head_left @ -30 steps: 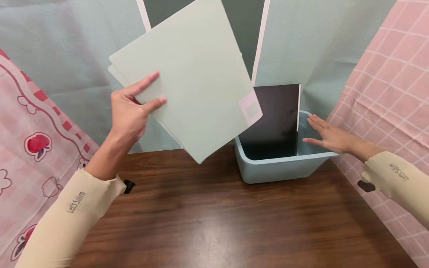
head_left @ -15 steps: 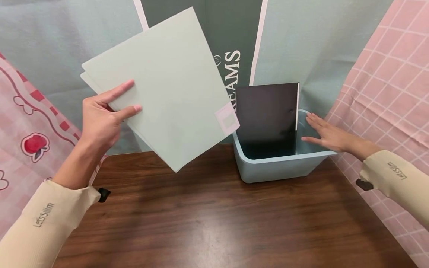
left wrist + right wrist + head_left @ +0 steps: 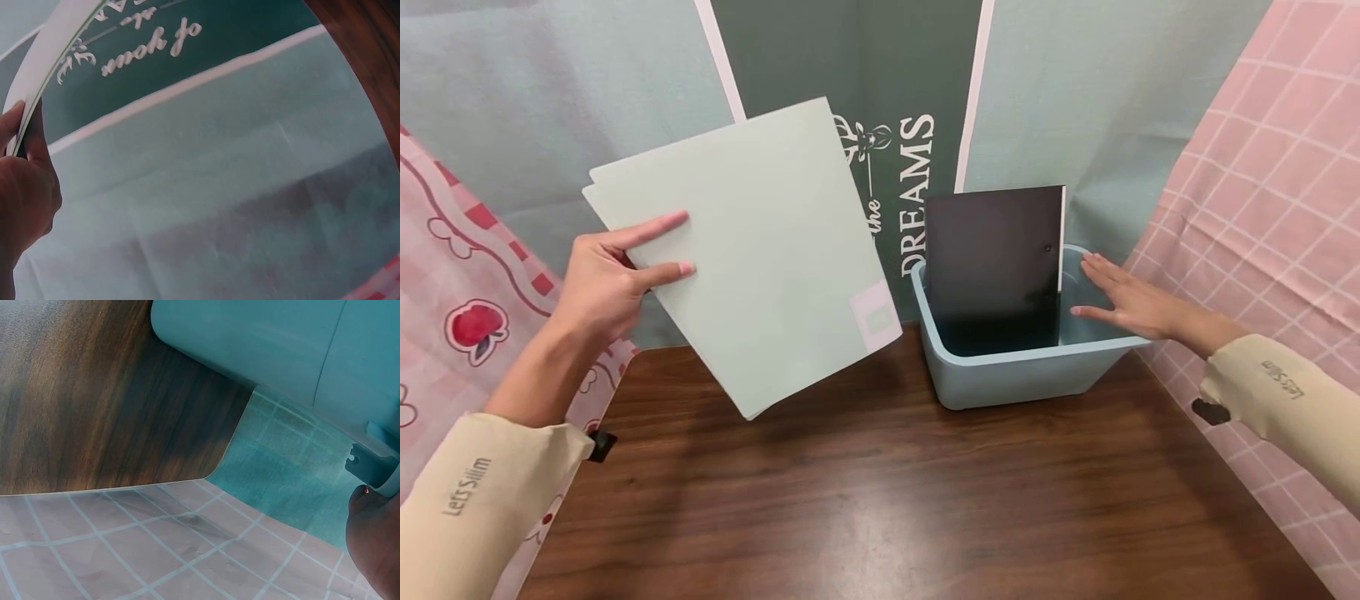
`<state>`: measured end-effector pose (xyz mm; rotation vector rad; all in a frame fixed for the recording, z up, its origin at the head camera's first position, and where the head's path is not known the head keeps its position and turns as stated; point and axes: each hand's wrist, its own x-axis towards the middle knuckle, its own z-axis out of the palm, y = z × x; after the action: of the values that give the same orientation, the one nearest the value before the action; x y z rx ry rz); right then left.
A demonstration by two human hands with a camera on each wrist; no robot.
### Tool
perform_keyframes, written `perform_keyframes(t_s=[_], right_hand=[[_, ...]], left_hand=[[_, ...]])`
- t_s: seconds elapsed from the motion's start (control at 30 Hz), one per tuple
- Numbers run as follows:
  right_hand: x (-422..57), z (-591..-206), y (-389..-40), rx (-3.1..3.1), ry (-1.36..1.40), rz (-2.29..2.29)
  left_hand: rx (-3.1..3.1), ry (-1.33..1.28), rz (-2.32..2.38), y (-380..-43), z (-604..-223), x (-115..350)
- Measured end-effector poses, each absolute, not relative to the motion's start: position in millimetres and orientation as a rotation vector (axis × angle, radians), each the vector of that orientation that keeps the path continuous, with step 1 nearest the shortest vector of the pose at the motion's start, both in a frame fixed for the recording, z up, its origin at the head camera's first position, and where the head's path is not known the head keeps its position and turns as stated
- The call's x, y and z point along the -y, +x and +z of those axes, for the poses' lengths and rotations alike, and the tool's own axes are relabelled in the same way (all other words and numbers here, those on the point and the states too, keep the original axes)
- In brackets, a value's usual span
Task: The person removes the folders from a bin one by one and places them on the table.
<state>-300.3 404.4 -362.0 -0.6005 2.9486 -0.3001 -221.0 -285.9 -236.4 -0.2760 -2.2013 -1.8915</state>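
Note:
A pale green folder (image 3: pixel 760 267) with a pink label near one corner is held up, tilted, over the back left of the table. My left hand (image 3: pixel 606 279) pinches its left edge, thumb and a finger on the near face. The left wrist view shows the folder (image 3: pixel 55 40) nearly edge-on in that hand (image 3: pixel 28 187). To the right, a dark flat folder-like thing (image 3: pixel 992 258) stands upright inside a light blue bin (image 3: pixel 1022 379). At the bin's right rim rests my right hand (image 3: pixel 1138 304), fingers extended. The right wrist view shows only part of this hand (image 3: pixel 375 544), beside the rim.
The brown wooden table (image 3: pixel 850 492) stretches in front of the bin. Behind hangs a grey-green cloth (image 3: pixel 842 50) with white lettering. A pink checked cloth (image 3: pixel 1247 208) hangs close on the right, and a pink apple-print cloth (image 3: pixel 475 275) on the left.
My left hand has moved left and down with the green folder, which is now less steeply tilted and uncovers more lettering and the dark thing. My right hand stays at the bin's rim.

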Motion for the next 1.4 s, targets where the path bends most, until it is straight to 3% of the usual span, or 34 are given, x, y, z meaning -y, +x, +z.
perform_keyframes(t_s=[0.63,1.4], right_hand=[[-402.4,-362.5,-300.6,-2.952,-0.566,-0.305],[-408.1,-366.9,-301.3,-2.968,-0.550,-0.315]], left_hand=[[2.756,-0.181,-1.438,-239.9,-257.5,338.7],[2.935,-0.243,-1.519,-264.7,-296.5,386.5]])
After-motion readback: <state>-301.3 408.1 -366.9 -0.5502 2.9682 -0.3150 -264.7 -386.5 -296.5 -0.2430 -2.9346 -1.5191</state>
